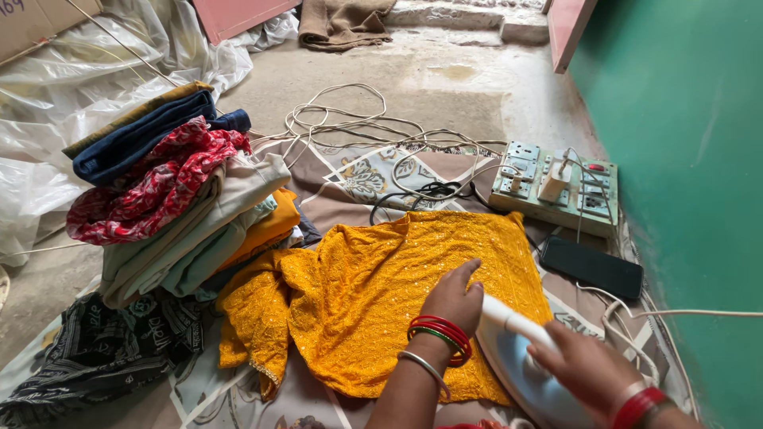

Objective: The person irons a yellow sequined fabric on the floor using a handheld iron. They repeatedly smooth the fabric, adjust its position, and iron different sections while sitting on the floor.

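Down on the floor, a yellow embroidered garment (381,294) lies spread flat over a patterned sheet (358,179), one sleeve trailing off toward the left. The left hand (455,298) rests palm down on the cloth near its lower right part, fingers stretched out flat and holding nothing, with red and green bangles and a silver one at the wrist. Just beside it, the right hand (584,365) has its fingers wrapped around the white handle of an electric iron (520,373), which sits at the garment's lower right edge, touching the fabric. A stack of folded clothes (171,210) stands to the left of the garment, topped by a red printed piece and dark blue cloth, and a black printed cloth (103,353) lies crumpled below the stack. Beyond the garment, against the green wall (683,159), is a pale green socket board (556,187) with a plug in it, white cables (350,127) looping away from it, and a dark phone (592,266) lying near it.
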